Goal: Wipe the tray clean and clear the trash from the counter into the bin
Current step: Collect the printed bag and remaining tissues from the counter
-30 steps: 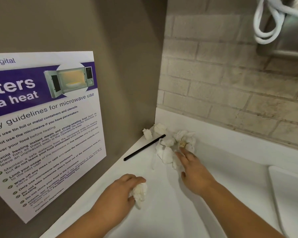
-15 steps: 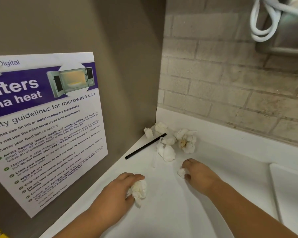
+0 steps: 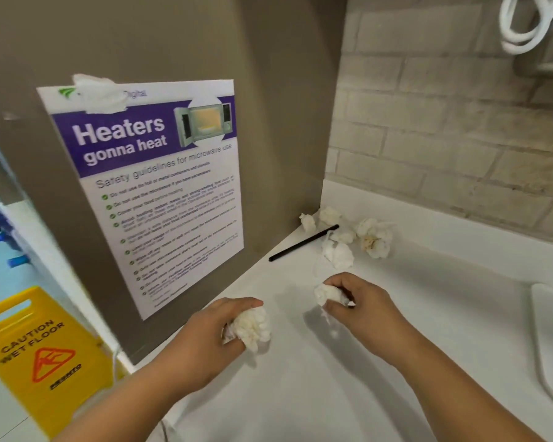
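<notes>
"Heaters gonna heat" on poster (image 3: 160, 193)

Soft, even indoor light, faint shadows, wide-angle bending at edges, perhaps slight motion blur.

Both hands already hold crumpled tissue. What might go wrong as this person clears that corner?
1. The left hand grips a tissue wad and the right hand pinches another; grabbing more could make one drop.
2. The stained wad in the corner may smear the white counter if dragged.
3. The yellow wet floor sign hints at a slippery walk to the bin, which is out of view.
</notes>
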Available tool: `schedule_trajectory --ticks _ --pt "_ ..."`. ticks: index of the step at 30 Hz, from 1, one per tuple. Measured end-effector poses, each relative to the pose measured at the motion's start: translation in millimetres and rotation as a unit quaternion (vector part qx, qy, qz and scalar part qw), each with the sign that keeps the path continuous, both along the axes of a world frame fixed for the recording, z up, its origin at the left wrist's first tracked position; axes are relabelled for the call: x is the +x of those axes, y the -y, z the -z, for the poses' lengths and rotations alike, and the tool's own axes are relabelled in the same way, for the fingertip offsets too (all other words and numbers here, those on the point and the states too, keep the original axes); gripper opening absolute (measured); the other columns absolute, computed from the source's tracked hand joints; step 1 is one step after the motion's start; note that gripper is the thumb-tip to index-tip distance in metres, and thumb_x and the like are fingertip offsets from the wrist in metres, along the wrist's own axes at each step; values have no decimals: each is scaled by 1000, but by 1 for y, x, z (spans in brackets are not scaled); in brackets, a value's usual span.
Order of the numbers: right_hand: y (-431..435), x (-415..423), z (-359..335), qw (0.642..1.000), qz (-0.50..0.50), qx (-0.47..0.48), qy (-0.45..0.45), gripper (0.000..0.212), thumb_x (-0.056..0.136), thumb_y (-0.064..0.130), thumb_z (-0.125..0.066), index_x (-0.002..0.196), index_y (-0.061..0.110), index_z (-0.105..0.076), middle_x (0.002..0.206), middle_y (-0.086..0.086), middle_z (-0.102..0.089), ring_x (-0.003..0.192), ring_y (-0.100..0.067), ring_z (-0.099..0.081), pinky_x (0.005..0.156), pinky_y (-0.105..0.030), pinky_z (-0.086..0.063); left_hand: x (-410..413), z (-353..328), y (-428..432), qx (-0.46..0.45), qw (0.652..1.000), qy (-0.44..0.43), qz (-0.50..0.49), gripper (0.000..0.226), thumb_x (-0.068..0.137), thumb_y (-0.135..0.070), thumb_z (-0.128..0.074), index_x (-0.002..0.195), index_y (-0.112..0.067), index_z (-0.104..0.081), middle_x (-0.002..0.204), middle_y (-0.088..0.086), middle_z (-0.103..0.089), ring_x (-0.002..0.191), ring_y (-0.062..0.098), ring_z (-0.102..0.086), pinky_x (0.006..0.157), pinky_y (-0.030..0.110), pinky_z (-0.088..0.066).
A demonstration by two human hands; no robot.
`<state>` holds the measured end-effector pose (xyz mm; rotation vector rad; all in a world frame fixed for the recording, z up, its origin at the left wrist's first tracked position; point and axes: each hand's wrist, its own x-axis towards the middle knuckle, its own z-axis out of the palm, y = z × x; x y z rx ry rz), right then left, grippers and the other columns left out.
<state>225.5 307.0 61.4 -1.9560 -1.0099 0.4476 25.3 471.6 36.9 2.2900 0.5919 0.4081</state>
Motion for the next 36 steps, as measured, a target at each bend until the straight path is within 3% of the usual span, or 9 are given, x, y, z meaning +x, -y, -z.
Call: schedule_trajectory --ticks 4,10,17,21,24,27,30,33,36 --pt "-15 -38 -3 998 -54 -7 -9 14 84 24 -67 90 37 -62 90 13 -66 81 -1 -61 69 -13 -50 -36 -7 1 -18 1000 -13 -19 49 79 -22 -70 116 -52 -55 111 -31 -57 103 -10 -53 82 7 -45" --pt "-38 -91 -5 991 -130 -20 0 14 83 25 -66 92 34 -62 91 14 -65 82 -2 -61 79 -25 -55 -87 -25 -13 -92 994 -51 16 45 80 -22 -72 115 -46 -58 112 -27 -62 103 -3 -60 85 15 -50" --pt "-72 -167 -4 979 -200 -28 -13 14 84 30 -66 98 33 -63 95 17 -65 87 -1 -60 81 -23 -53 -168 -11 -56 -143 978 -149 36 42 80 -19 -70 112 -44 -60 109 -16 -66 101 2 -63 87 25 -53" --pt "-98 -225 13 965 -252 -56 -39 17 84 29 -67 100 32 -64 100 15 -64 91 -1 -60 82 -23 -52 -228 24 -77 -127 973 -189 -39 36 80 -24 -69 110 -42 -59 103 -15 -65 88 3 -63 68 19 -55" --pt "-120 -270 42 957 -276 -89 -20 22 83 28 -67 104 31 -64 105 15 -60 95 -1 -57 85 -21 -49 -269 62 -88 -103 970 -200 -93 39 80 -21 -68 105 -47 -53 102 -18 -61 84 -1 -59 62 11 -49" --pt "-139 -308 83 951 -277 -139 -6 24 82 23 -64 105 31 -63 105 13 -54 94 -4 -55 85 -22 -47 -305 106 -96 -97 964 -220 -115 45 79 -20 -68 101 -52 -46 100 -24 -56 89 0 -56 68 8 -44" --pt "-151 -334 126 944 -268 -191 -10 24 82 18 -60 100 34 -60 108 7 -51 95 -10 -53 83 -22 -45 -330 152 -103 -89 959 -235 -131 48 76 -25 -68 94 -59 -41 108 -17 -57 98 4 -56 80 14 -42" --pt "-160 -347 167 941 -250 -226 -22 26 84 18 -59 108 28 -61 108 4 -49 94 -10 -51 74 -15 -41 -344 193 -106 -98 954 -239 -153 47 77 -24 -66 108 -54 -46 107 -14 -54 97 7 -56 77 14 -39" --pt "-169 -353 210 934 -239 -263 -22 30 88 19 -58 117 24 -59 107 5 -47 92 -10 -47 73 -19 -35 -348 236 -106 -106 950 -240 -167 52 78 -21 -62 123 -42 -50 111 -12 -49 103 11 -56 80 15 -38"
